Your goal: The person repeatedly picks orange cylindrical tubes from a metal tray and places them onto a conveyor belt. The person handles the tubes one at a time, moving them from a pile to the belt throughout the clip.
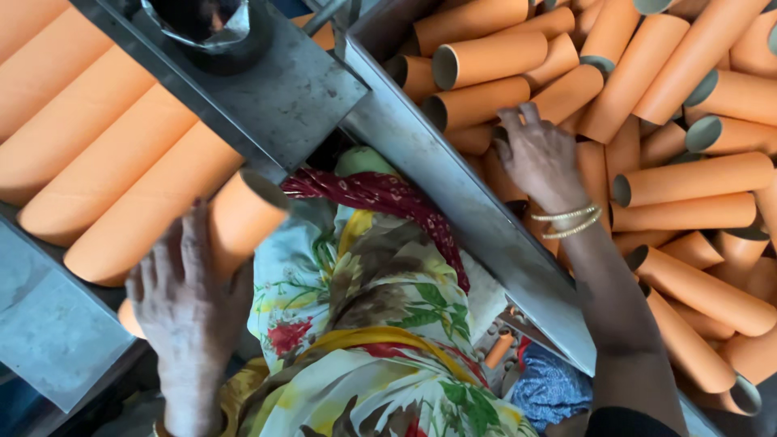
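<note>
My left hand (184, 303) lies over an orange cardboard tube (243, 217) at the near end of a row of long orange tubes (105, 154) on the left; its fingers wrap the tube's side. Reaching into a heap of loose orange tubes (688, 202) on the right, my right hand (541, 158) has its fingers spread on a tube (477, 101), with two gold bangles on the wrist. Whether that hand grips a tube is not clear.
A grey metal rail (461, 202) runs diagonally between the two tube piles. A grey metal plate (275, 89) with a dark round opening sits at the top. Floral cloth (364, 324) covers my lap. A metal panel (48, 324) lies lower left.
</note>
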